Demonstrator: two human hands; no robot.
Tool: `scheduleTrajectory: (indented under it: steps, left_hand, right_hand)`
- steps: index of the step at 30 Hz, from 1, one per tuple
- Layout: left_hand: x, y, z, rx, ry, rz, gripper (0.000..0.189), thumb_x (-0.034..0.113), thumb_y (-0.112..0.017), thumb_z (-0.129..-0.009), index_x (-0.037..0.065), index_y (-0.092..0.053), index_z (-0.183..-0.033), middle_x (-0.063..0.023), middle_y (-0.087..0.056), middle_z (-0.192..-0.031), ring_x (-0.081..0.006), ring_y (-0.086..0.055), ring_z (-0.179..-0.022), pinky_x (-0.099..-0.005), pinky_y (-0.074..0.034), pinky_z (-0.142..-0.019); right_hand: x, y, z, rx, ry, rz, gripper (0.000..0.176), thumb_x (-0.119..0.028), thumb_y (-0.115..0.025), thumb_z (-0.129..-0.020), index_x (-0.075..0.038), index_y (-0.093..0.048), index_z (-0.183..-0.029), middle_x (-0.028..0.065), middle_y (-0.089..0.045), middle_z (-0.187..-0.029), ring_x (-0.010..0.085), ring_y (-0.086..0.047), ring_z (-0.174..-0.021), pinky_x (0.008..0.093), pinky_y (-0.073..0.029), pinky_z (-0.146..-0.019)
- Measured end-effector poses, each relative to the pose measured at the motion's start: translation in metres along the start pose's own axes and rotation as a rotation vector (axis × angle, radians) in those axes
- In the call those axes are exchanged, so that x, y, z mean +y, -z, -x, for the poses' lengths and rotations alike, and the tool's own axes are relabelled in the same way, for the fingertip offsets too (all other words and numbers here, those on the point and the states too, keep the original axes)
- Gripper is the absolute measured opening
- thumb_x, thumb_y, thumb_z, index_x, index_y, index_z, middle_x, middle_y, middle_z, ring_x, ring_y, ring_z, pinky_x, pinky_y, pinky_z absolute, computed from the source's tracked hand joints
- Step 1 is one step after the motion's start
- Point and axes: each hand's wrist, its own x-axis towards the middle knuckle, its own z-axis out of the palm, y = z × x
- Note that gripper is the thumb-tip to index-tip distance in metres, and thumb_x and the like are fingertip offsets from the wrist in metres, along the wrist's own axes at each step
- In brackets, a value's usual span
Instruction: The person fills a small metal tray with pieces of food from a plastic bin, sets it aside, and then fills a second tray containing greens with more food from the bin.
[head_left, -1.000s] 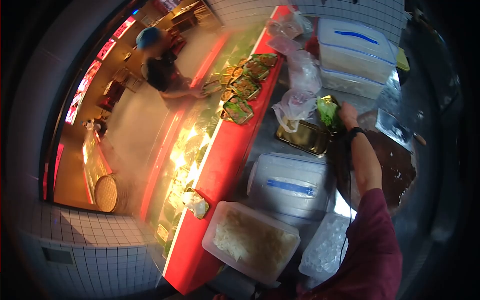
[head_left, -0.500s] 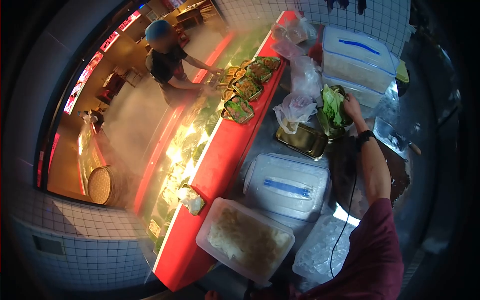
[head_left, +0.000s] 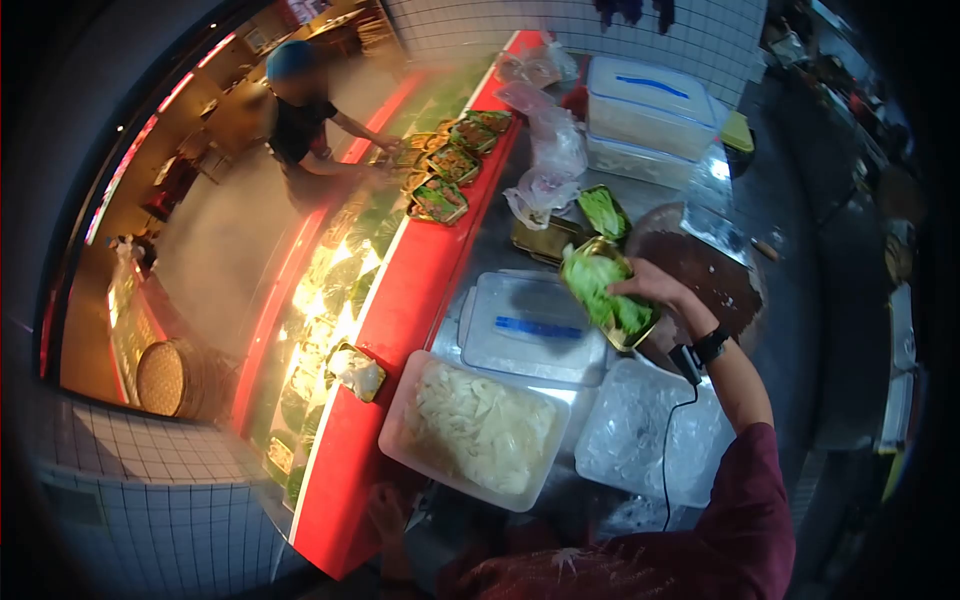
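My right hand (head_left: pixel 655 283) grips the right side of a gold tray (head_left: pixel 632 340) lined with green lettuce leaves (head_left: pixel 592 275), its thumb over the leaves. The tray is tilted above the counter, by the corner of a lidded clear container (head_left: pixel 480 335). Behind it sits a second tray of lettuce (head_left: pixel 603 208), beside a bare gold tray (head_left: pixel 545 240). My left hand (head_left: pixel 386 510) hangs low in shadow by the red ledge, near a tub of pale, flat pieces (head_left: pixel 480 425). Its fingers are too dim to make out.
A cleaver (head_left: pixel 712 230) lies on a round brown chopping board (head_left: pixel 690 270). An ice-filled tub (head_left: pixel 650 430) stands near me. Stacked lidded boxes (head_left: pixel 645 110) and plastic bags (head_left: pixel 555 150) are at the back. Across the red ledge (head_left: pixel 420 310), a person (head_left: pixel 300 130) reaches toward several filled trays (head_left: pixel 455 165).
My right hand has brought a lettuce tray toward me from beside the stacked boxes, uncovering another lettuce tray. My left hand has come further into view at the bottom. The view has shifted.
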Motion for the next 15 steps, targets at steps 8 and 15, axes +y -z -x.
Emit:
scheduleTrajectory:
  steps: [8, 15]
  left_hand:
    - [0.059, -0.042, -0.139, -0.073, -0.361, -0.192, 0.013, 0.0, -0.052, -0.084, -0.002, -0.056, -0.096, -0.0152, -0.057, -0.094, -0.0286, -0.057, -0.089, -0.0365, -0.047, -0.081]
    - [0.035, -0.096, -0.187, -0.662, -0.364, -0.097, 0.028, 0.012, -0.058, -0.085, 0.001, -0.052, -0.11, -0.0166, -0.055, -0.101, -0.0311, -0.057, -0.093, -0.0388, -0.047, -0.078]
  right_hand:
    - [-0.054, -0.112, 0.117, -0.028, -0.243, -0.064, 0.04, -0.014, -0.068, -0.08, 0.002, -0.055, -0.114, 0.0066, -0.064, -0.098, 0.0119, -0.059, -0.086, 0.0284, -0.048, -0.078]
    - [-0.054, -0.248, 0.148, 0.177, -0.36, -0.182, 0.046, -0.007, -0.065, -0.08, 0.003, -0.051, -0.122, 0.0069, -0.064, -0.099, 0.0133, -0.058, -0.088, 0.029, -0.048, -0.081]
